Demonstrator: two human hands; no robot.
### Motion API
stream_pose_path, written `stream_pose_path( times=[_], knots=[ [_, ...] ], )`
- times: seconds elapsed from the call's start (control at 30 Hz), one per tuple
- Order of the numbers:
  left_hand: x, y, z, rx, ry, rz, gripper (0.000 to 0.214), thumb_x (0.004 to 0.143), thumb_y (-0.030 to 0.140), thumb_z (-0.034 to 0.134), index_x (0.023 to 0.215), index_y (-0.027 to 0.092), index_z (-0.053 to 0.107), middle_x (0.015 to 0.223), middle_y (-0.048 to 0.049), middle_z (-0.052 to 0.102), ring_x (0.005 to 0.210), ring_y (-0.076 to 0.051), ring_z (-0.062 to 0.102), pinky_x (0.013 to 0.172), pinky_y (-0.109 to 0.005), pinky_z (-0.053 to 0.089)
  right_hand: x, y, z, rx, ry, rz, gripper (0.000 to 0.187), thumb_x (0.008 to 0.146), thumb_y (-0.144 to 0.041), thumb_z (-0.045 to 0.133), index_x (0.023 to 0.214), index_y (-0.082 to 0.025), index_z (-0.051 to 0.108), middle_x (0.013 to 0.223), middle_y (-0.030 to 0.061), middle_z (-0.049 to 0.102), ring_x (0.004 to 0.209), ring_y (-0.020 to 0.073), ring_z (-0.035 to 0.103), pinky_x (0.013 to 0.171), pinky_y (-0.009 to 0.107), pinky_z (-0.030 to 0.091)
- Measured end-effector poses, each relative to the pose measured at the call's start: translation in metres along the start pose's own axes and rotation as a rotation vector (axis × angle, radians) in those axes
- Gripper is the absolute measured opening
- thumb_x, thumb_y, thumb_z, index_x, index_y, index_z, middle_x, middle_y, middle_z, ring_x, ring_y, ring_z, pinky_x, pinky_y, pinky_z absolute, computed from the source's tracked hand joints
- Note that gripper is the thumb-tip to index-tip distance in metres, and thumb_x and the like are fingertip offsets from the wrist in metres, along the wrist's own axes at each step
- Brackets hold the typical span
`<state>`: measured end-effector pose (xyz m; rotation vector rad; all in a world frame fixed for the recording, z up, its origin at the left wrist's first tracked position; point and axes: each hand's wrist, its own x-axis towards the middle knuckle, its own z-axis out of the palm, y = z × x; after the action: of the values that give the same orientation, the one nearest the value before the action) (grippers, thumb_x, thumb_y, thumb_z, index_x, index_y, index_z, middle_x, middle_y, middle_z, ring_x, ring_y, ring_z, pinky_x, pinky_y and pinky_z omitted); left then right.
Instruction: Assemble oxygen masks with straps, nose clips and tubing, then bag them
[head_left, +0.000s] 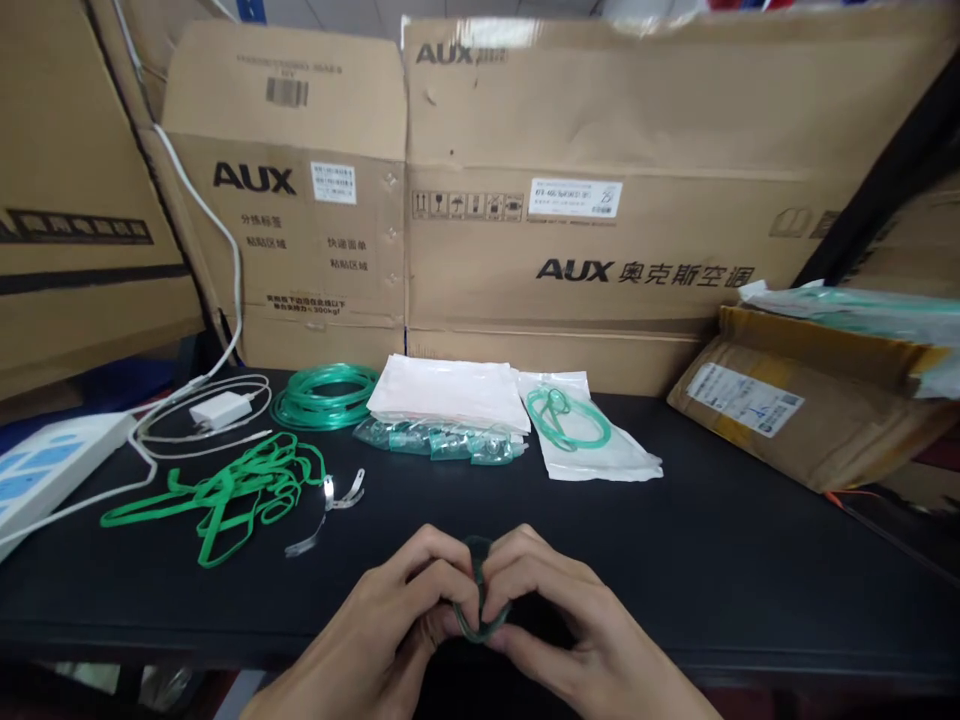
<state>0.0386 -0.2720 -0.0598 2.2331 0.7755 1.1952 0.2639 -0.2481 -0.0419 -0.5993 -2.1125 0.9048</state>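
At the near edge of the table, a translucent green oxygen mask [477,550] is gripped between my two hands, mostly hidden by the fingers. My left hand [405,610] pinches its left side with fingers curled and thumb below. My right hand [551,610] grips the right side the same way, knuckles close to the left ones. The mask's curved lower rim shows between the thumbs. Thin metal nose strips [345,495] lie on the table beyond my left hand, beside a tangle of green elastic straps [251,490].
Coiled green tubing [322,395] lies at the back, next to stacked white packages [450,390] with clear green parts. Another tube coil [570,425] rests on a white bag. A cardboard box [787,400] stands right; a power strip [60,465] and charger [220,408] left. Cardboard walls the back.
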Motion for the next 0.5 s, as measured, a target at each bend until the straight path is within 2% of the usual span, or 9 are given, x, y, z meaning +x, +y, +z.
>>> stream_pose_path(
  times=[0.2, 0.4, 0.5],
  knots=[
    [-0.001, 0.007, -0.005, -0.002, -0.047, -0.115, 0.029, 0.099, 0.001, 0.042, 0.103, 0.025, 0.057, 0.103, -0.0031, 0.061, 0.082, -0.014, 0.063, 0.073, -0.023, 0.051, 0.002, 0.001, 0.002, 0.123, -0.028, 0.065, 0.007, 0.102, -0.020, 0.068, 0.098, -0.025, 0.070, 0.095, 0.0005, 0.070, 0.096, 0.0168, 0.066, 0.084, 0.028, 0.055],
    [-0.001, 0.000, 0.000, 0.003, 0.032, -0.010, 0.031, 0.095, -0.002, 0.044, 0.105, 0.025, 0.057, 0.104, -0.0034, 0.060, 0.084, -0.014, 0.062, 0.074, -0.022, 0.050, 0.000, -0.001, 0.001, 0.021, -0.019, 0.013, 0.009, 0.102, -0.017, 0.065, 0.099, -0.025, 0.069, 0.096, 0.0001, 0.071, 0.092, 0.0161, 0.066, 0.084, 0.028, 0.053],
    [-0.002, -0.008, 0.004, 0.005, 0.037, 0.057, 0.027, 0.097, 0.000, 0.046, 0.102, 0.023, 0.058, 0.100, -0.0044, 0.061, 0.082, -0.015, 0.062, 0.070, -0.021, 0.049, 0.000, -0.003, 0.004, -0.022, -0.003, -0.023, 0.009, 0.106, -0.027, 0.063, 0.100, -0.025, 0.070, 0.095, 0.0013, 0.073, 0.089, 0.0169, 0.067, 0.083, 0.029, 0.054]
  ],
)
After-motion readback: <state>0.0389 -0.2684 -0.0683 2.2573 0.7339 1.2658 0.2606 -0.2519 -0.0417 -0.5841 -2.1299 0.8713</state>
